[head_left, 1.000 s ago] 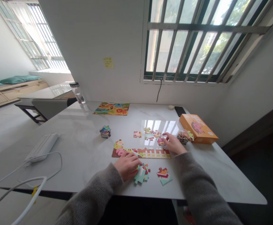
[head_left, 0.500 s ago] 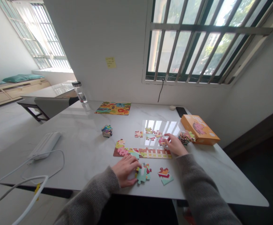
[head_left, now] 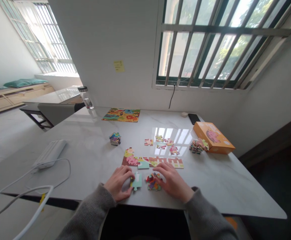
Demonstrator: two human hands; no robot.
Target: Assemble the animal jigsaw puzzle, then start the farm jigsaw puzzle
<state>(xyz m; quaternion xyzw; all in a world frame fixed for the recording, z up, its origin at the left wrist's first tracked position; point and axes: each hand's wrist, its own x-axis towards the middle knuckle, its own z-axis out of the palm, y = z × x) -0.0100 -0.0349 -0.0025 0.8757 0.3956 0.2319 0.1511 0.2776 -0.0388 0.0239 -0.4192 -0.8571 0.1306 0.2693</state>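
One jigsaw strip (head_left: 154,161), part-joined; far pieces (head_left: 169,142) are lying loose.
Left hand (head_left: 119,184) is pinching mint piece (head_left: 137,181); right hand (head_left: 173,181) is touching near pile (head_left: 152,182), grip unclear.

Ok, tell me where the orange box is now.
In the head view, the orange box lies toward the table's right side, just right of a stack of puzzle pieces and nearer the person than the black phone.
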